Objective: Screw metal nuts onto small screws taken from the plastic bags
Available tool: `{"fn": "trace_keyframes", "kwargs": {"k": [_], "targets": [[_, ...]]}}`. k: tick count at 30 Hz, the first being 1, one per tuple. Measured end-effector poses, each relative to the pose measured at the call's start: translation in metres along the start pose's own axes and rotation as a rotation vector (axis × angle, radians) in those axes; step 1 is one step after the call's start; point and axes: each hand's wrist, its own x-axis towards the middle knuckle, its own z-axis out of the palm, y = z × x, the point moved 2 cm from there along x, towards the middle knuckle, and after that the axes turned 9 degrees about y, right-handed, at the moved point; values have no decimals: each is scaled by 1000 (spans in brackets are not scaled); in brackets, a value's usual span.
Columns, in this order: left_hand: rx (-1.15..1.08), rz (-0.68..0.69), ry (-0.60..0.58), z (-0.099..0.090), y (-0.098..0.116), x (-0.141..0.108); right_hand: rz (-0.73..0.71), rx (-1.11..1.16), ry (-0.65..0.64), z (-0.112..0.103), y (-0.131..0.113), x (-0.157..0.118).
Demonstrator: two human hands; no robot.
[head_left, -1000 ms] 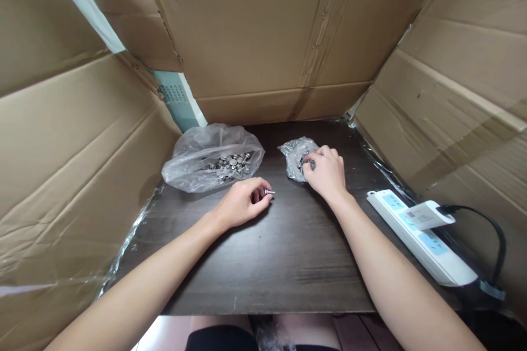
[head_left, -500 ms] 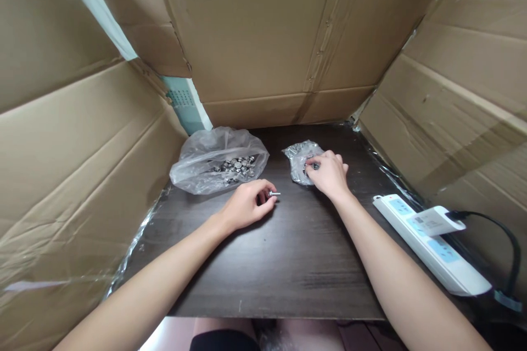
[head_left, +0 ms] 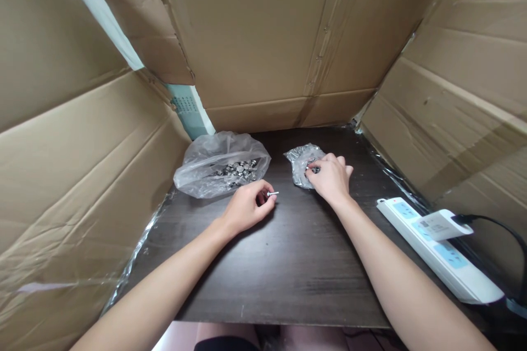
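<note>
Landmark: we are placing everything relative to the small bag [head_left: 302,162], a crumpled clear pouch lying toward the back of the dark table [head_left: 288,263].

Left hand: our left hand [head_left: 245,208] is resting on the table, nearer to us than the small bag and to its left; its fingers are curling closed, pinching a bolt [head_left: 272,194] between thumb and forefinger.

Bolt axis: the bolt is lying roughly level, its shank pointing right, out of the fist and toward the ground just in front of the small bag.

Right hand: our right hand [head_left: 330,178] is sitting against the small bag's right edge, fingertips bent onto the plastic and closing on a small dark metal piece [head_left: 313,168]; we cannot tell whether that piece is gripped clear of the bag or only being pressed through it.

Key relation: the metal piece is lying up and to the right of the bolt's free tip, the two near but apart; the right hand is the nearer one to the small bag.

Large bag: a bigger clear bag [head_left: 220,167] of metal parts is lying left of the small bag, just behind the left hand.

Power strip: a white strip [head_left: 436,252] is lying well to the right of the small bag.

Surround: cardboard walls [head_left: 255,38] are standing behind and on both sides of the small bag.
</note>
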Motion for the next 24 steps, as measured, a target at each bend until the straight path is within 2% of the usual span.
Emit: {"fn": "trace_keyframes", "kwargs": {"k": [3,6,12,15,18,24], "targets": [[7,-3,11,0,0,-1,-19,-17,14,-2,-1,-1],[28,-12,24,-2,-2,0,-61,-24,100,-9,-7,-5],[52,-41,43,-10,-8,2,-299,36,336,-39,-36,-21],[37,-40,51,-10,-10,1,-442,247,291,-43,-58,-36],[23,-38,60,-9,-10,0,-549,463,207,-37,-75,-50],[-4,-45,59,-8,-10,1,-494,625,149,-19,-80,-55]]}}
